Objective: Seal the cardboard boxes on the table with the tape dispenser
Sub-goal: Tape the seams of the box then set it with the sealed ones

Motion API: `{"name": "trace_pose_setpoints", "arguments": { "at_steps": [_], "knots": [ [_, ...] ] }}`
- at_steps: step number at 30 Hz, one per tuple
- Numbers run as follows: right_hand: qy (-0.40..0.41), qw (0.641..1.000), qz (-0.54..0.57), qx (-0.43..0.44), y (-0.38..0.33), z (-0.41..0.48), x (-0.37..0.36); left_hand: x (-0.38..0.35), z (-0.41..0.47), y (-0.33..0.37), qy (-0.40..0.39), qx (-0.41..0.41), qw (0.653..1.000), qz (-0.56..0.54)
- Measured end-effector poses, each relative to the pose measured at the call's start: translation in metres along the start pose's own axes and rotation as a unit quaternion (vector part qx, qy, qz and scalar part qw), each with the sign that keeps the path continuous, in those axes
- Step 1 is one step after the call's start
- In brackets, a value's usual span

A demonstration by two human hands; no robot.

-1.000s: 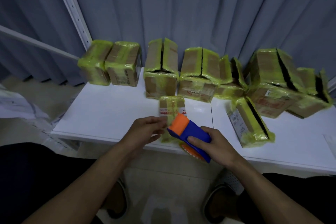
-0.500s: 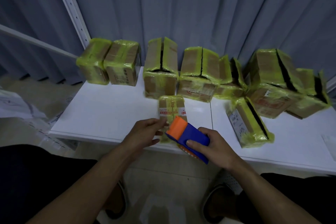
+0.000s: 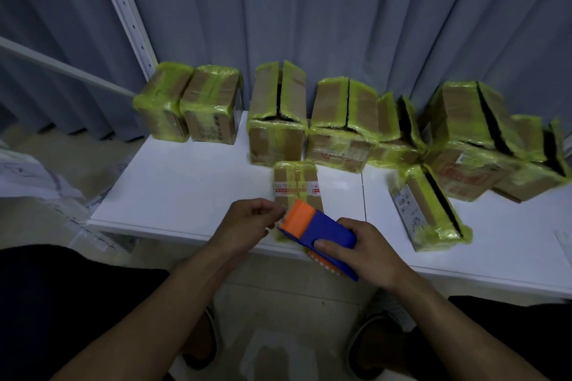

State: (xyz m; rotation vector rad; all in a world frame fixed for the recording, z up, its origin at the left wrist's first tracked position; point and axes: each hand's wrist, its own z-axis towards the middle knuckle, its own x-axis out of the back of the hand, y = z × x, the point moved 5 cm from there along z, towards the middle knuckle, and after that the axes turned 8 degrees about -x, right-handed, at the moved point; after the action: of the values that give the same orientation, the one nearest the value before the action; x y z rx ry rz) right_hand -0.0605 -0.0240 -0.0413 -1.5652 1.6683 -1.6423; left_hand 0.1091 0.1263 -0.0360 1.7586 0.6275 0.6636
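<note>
Now, lower centre, my right hand [image 3: 368, 252] grips the tape dispenser [image 3: 323, 230] over a small box [image 3: 295, 179]; my left hand [image 3: 247, 223] curls at its orange end, whether pinching tape I cannot tell.

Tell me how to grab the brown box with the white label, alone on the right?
Probably by its two long sides, coming from above at the near end. The brown cardboard box with yellow-green tape and a white label lies lengthwise on the white table, near end clear of other boxes; the dark slit along its top is open, so avoid pressing there.
</note>
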Motion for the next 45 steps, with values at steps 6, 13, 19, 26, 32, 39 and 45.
{"name": "trace_pose_setpoints", "arguments": {
  "at_steps": [6,13,19,26,32,39,45],
  "knots": [
    [0.02,0.999,-0.037,-0.005,0.005,0.0,0.013,0.034,0.013,0.009,0.067,-0.023,0.997,0.016],
    [0.074,0.977,-0.201,-0.018,0.002,0.002,0.019,0.024,0.016,-0.024,0.067,-0.018,0.996,0.065],
    [0.071,0.943,-0.323,-0.047,-0.01,0.014,0.016,0.015,0.02,-0.066,0.089,0.02,0.995,0.038],
    [0.054,0.897,-0.436,-0.051,-0.029,0.034,0.003,0.013,0.03,-0.091,0.137,0.037,0.99,0.004],
    [0.049,0.885,-0.458,-0.076,-0.029,0.047,-0.015,0.011,0.037,-0.105,0.178,0.04,0.983,-0.018],
    [0.048,0.859,-0.496,-0.117,-0.024,0.054,-0.025,-0.003,0.046,-0.124,0.167,0.069,0.983,-0.014],
    [0.04,0.859,-0.487,-0.152,-0.023,0.06,-0.025,-0.018,0.058,-0.133,0.128,0.075,0.989,0.015]
  ]
}}
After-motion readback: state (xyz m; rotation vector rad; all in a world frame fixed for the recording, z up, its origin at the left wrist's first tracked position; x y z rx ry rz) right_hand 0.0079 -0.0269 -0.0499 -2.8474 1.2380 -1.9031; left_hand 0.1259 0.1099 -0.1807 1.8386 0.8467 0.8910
